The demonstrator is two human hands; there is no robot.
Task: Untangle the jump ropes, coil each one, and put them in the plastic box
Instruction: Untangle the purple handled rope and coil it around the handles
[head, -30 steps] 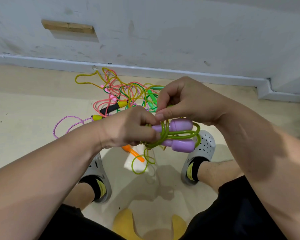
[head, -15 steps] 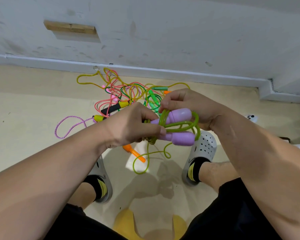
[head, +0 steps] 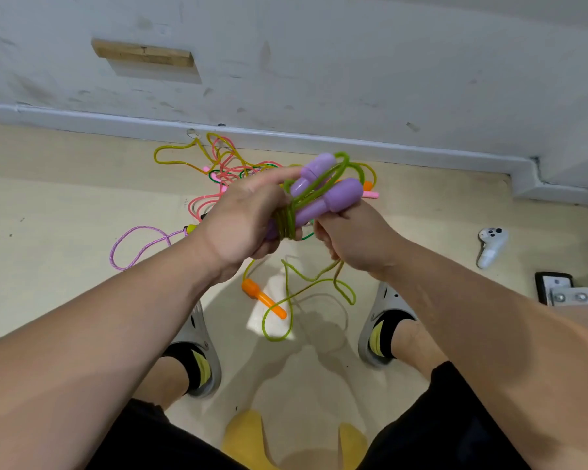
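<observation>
L hand (head: pixel 241 225) up front, mid-air above the floor, fingers curled tight round the green rope (head: pixel 287 222) where it's wound several turns about the two purple handles (head: pixel 333 198). The handles sit side by side, fat ends tilted up & away toward the wall, w/ a green loop running over their tops. R hand (head: pixel 357 242) just beside, touching the lower handle, fingers closed on the loose end of that same green rope. That end hangs in slack bends down btwn the feet, reaching the floor by an orange handle (head: pixel 263 298).

Behind the hands, near the baseboard, the tangle of ropes (head: pixel 224 171) on the floor: pink, yellow, green strands all crossed. A pink-purple braided rope (head: pixel 140 239) loops out to its left.

Grey clogs (head: pixel 201 351) planted either side. White controller (head: pixel 491 245) on the floor far right, markings too small to read. Wood block (head: pixel 143 54) on the wall.
</observation>
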